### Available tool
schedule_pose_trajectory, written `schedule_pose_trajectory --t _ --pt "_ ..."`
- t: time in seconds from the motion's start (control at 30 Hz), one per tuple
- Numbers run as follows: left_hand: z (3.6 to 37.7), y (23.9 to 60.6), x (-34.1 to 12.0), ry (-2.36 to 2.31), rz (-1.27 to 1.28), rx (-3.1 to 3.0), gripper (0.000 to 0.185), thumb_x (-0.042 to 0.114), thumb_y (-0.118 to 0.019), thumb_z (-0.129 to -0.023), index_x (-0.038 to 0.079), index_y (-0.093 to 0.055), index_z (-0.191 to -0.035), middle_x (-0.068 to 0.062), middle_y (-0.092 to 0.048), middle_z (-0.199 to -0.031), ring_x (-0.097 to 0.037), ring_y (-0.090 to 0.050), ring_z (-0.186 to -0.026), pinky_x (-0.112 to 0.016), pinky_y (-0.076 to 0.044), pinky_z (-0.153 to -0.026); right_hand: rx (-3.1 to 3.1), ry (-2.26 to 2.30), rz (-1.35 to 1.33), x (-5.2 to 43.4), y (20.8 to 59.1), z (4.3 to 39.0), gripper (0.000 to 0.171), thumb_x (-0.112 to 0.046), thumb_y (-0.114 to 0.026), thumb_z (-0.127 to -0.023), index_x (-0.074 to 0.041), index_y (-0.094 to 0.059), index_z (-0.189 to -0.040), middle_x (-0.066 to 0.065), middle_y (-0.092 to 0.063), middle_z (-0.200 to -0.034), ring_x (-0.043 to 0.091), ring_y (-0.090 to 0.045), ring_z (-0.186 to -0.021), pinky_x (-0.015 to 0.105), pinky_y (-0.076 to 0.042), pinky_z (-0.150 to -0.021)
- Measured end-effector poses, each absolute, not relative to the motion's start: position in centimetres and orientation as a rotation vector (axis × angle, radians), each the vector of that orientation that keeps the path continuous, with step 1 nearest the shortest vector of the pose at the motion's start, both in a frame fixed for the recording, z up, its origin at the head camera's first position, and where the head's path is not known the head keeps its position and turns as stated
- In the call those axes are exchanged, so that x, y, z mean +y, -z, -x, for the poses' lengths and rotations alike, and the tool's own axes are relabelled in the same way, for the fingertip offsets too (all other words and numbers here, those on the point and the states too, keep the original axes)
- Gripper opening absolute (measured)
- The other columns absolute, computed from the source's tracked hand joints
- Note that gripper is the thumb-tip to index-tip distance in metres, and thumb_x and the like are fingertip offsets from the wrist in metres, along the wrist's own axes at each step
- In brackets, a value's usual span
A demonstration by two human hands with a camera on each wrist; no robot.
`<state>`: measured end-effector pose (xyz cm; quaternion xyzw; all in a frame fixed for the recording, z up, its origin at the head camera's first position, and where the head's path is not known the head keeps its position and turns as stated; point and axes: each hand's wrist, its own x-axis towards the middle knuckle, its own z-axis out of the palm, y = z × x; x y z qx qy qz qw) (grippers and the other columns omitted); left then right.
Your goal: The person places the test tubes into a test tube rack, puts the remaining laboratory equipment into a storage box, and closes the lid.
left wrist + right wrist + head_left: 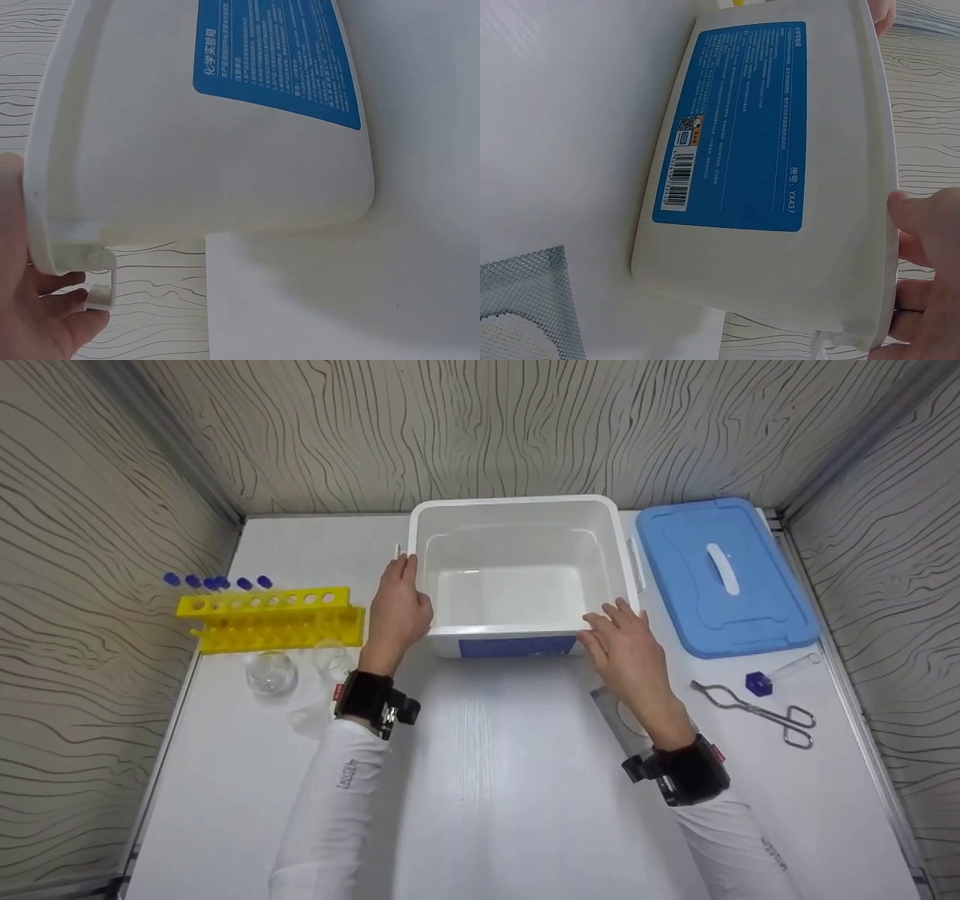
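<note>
A white plastic storage box without its lid stands at the back of the table, its inside bare. A blue printed label covers its front wall. At the front left corner my left hand grips the rim; in the left wrist view its fingers reach past the edge, beside a white side latch. My right hand holds the rim at the front right corner. Its thumb lies on the rim's edge in the right wrist view, with the other fingers reaching over to the inner side.
Left stands a yellow test tube rack with several blue-capped tubes, a round glass flask in front. Right lie a blue lid, metal tongs and a blue-based glass cylinder. Wire gauze lies under my right forearm.
</note>
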<state>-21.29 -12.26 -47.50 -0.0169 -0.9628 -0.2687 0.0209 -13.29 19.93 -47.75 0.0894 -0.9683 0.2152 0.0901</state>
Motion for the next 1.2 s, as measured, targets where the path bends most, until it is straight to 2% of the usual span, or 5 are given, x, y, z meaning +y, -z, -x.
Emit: schedule_pose_trajectory --t 0.13,0.37,0.57,0.87,1.2 --pt "20.9 47.5 -12.2 0.847 0.051 -2.975 0.058 0.008 -0.045 -0.095 0.0 -0.036 -0.152 -0.021 -0.036 -0.157 -0.035 -0.034 -0.148 -0.045 -0.029 -0.123 -2.846 -0.699 -0.253 20.2 47.3 13.0 0.037 -0.031 -0.061 -0.098 -0.003 -0.068 -0.122 0.025 -0.057 -0.139 0.043 -0.044 -0.14 0.061 -0.03 -0.118" --pt "20.5 47.6 -12.0 0.877 0.065 -2.946 0.058 0.006 -0.046 -0.094 0.0 -0.037 -0.151 -0.022 -0.039 -0.155 -0.036 -0.037 -0.146 -0.045 -0.03 -0.123 -2.699 -0.811 -0.226 20.9 46.2 13.8 0.032 -0.023 -0.064 -0.096 -0.002 -0.069 -0.12 0.024 -0.06 -0.135 0.042 -0.05 -0.135 0.057 -0.045 -0.106" --pt "20.2 47.6 -12.0 0.874 0.056 -2.938 0.058 0.006 -0.045 -0.094 -0.001 -0.037 -0.151 -0.022 -0.039 -0.155 -0.035 -0.037 -0.146 -0.045 -0.032 -0.122 -2.676 -0.904 -0.199 21.9 45.2 16.3 0.039 -0.021 -0.061 -0.097 -0.001 -0.062 -0.13 0.027 -0.055 -0.139 0.046 -0.049 -0.133 0.061 -0.042 -0.107" --pt "19.8 47.8 -12.3 0.899 0.032 -2.958 0.059 0.006 -0.047 -0.094 0.0 -0.036 -0.152 -0.021 -0.038 -0.156 -0.035 -0.036 -0.147 -0.046 -0.031 -0.122 -2.838 -1.047 -0.088 23.1 45.3 20.4 0.056 -0.029 -0.054 -0.101 -0.005 -0.042 -0.15 0.03 -0.032 -0.156 0.051 -0.03 -0.144 0.068 -0.026 -0.115" --pt "19.2 47.8 -12.5 0.9 0.04 -2.958 0.059 0.007 -0.046 -0.094 0.001 -0.036 -0.152 -0.02 -0.037 -0.157 -0.034 -0.036 -0.147 -0.045 -0.029 -0.123 -2.868 -1.203 -0.014 22.6 46.6 22.2 0.062 -0.031 -0.044 -0.104 -0.003 -0.026 -0.156 0.028 -0.021 -0.162 0.045 -0.019 -0.151 0.058 -0.017 -0.124"
